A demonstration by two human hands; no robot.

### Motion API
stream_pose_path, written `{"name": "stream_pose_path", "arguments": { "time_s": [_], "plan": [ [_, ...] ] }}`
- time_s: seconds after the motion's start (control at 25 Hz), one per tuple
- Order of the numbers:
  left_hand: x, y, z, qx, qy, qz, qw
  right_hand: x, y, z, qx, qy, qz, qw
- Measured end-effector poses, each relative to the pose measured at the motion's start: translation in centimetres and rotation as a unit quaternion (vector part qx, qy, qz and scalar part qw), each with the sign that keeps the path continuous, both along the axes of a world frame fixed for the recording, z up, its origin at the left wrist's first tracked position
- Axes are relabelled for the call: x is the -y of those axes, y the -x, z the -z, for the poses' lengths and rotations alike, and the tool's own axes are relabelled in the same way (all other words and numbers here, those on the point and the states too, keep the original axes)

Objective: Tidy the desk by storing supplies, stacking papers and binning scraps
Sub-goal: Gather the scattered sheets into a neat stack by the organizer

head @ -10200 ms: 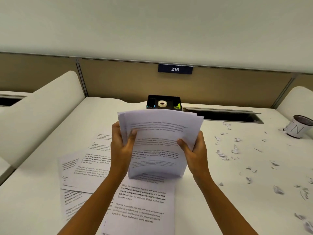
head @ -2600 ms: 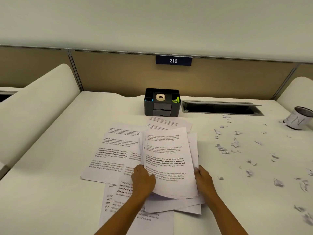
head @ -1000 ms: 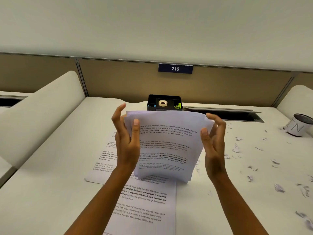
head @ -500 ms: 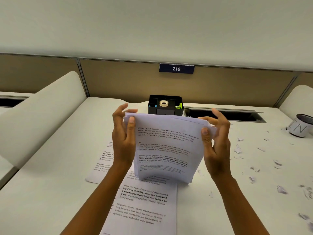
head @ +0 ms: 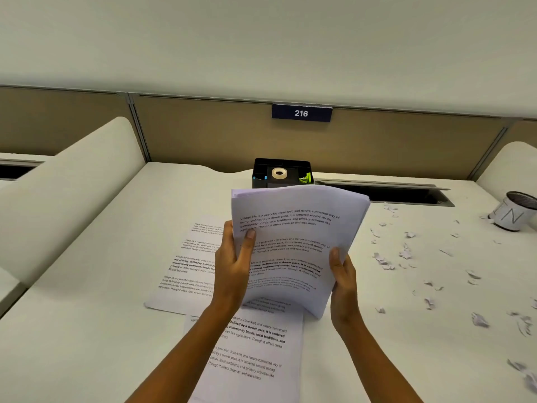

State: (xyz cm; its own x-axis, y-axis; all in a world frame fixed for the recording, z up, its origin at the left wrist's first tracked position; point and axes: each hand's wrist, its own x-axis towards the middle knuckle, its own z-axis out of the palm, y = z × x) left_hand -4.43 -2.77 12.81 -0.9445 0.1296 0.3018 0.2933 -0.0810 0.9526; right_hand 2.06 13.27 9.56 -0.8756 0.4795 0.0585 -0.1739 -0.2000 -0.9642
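At frame centre the left hand [head: 232,269] and right hand [head: 344,282] clasp the paper sheaf [head: 293,248] by its side edges, long axis upright; two loose sheets [head: 186,271] lie lower left, nearer the left hand.

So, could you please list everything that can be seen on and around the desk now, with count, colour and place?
Held paper stack: one, white with black print, upright above the desk centre.
Loose sheets: two visible, white printed, flat on the desk under and left of the stack.
Desk organiser: one, black, at the back centre.
Tape roll: one, pale, on top of the organiser.
Paper scraps: many, white, scattered on the right.
Cup: one, white with dark lettering, tipped over, far right.
Number plate: one, dark blue, reads 216, on the partition.
Desk: one, off-white.
Left hand: grips the stack's left edge.
Right hand: grips its right edge.
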Motion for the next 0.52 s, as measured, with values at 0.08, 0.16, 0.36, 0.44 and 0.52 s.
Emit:
{"name": "stream_pose_path", "arguments": {
  "time_s": [0.08,0.16,0.36,0.44,0.52],
  "plan": [
    [0.1,-0.1,-0.2,-0.013,-0.005,-0.011,1.000,0.0,0.2,-0.1,-0.023,0.007,0.019,1.000],
    [0.2,0.1,-0.3,-0.032,-0.012,-0.027,0.999,-0.3,0.2,-0.6,-0.054,-0.011,0.040,0.998],
    [0.7,0.5,-0.8,-0.065,-0.030,-0.074,0.995,-0.3,-0.3,-1.1,-0.083,-0.115,0.076,0.987],
    [0.6,0.5,-0.9,-0.062,-0.027,-0.067,0.995,-0.3,-0.3,-1.3,-0.081,-0.116,0.072,0.987],
    [0.3,0.2,-0.9,-0.054,-0.031,-0.057,0.996,-0.1,-0.1,-1.5,-0.071,-0.113,0.066,0.989]
  ]
}}
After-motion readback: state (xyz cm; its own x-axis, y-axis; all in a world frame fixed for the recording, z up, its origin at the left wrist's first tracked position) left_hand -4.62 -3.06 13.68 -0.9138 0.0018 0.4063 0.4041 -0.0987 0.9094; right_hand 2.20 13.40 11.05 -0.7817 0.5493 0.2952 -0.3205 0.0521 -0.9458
